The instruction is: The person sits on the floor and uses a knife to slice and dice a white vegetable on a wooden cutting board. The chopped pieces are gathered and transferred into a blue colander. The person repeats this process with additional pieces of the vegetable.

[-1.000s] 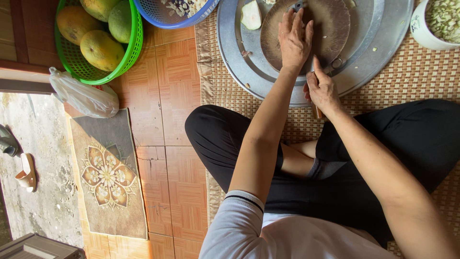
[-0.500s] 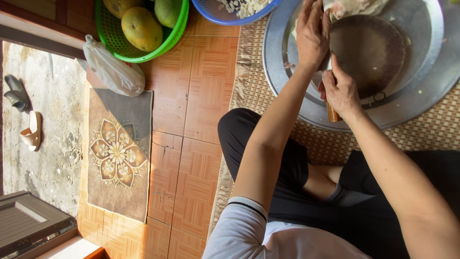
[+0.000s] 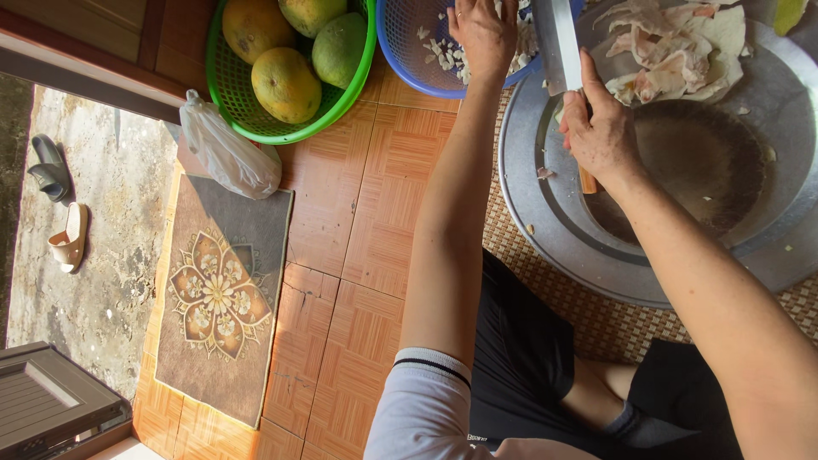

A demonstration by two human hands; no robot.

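Observation:
My right hand (image 3: pixel 599 132) grips the wooden handle of a wide-bladed knife (image 3: pixel 558 43), whose blade points up over the rim of a large metal tray (image 3: pixel 554 230). A round dark wooden chopping board (image 3: pixel 699 179) lies in the tray, with pale peelings (image 3: pixel 673 51) heaped at its far side. My left hand (image 3: pixel 482 34) reaches into a blue plastic basket (image 3: pixel 409 43) that holds small white cut pieces; whether it holds any of them I cannot tell.
A green basket (image 3: pixel 247 119) holds several yellow-green mangoes (image 3: pixel 285 83). A knotted plastic bag (image 3: pixel 226 153) lies beside it, next to a patterned doormat (image 3: pixel 217 294). Sandals (image 3: pixel 68 238) rest on the concrete outside. A woven mat (image 3: pixel 596 319) is under the tray, by my crossed legs.
Both hands left the chopping board. The left hand went over to the blue basket and the right lifted the knife to the tray's rim. The view swung left and up.

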